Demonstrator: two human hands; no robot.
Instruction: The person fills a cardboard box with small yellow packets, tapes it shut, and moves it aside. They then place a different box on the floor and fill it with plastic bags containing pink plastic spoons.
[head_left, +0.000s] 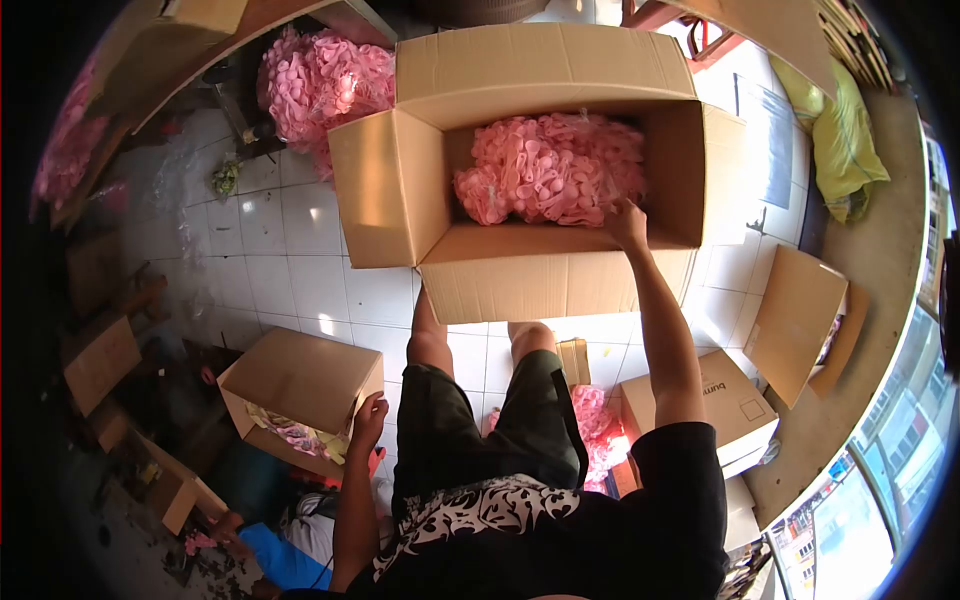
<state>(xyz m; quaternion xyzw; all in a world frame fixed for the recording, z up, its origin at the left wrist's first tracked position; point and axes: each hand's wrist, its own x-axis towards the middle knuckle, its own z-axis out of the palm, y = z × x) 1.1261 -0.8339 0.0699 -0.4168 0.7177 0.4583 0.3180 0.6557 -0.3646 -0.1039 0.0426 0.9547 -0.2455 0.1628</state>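
Note:
A large cardboard box [560, 290] stands with its flaps spread in front of my legs. Inside it lies a clear plastic bag of pink spoon-shaped pieces [550, 170]. My right hand [627, 222] reaches over the near flap, its fingers closed on the bag's right end. Low on the left, my left hand [371, 412] hangs with loosely bent fingers, beside the edge of a smaller cardboard box [305, 380]. No object shows in that hand. Patterned wrapping peeks out of this smaller box's opening.
Another bag of pink pieces [325, 85] sits left of the large box. A closed carton [715, 400] and an upright cardboard box [795, 310] stand at the right. A yellow-green sack [845, 140] leans by the ledge. Someone in a blue top [275, 560] is low at left.

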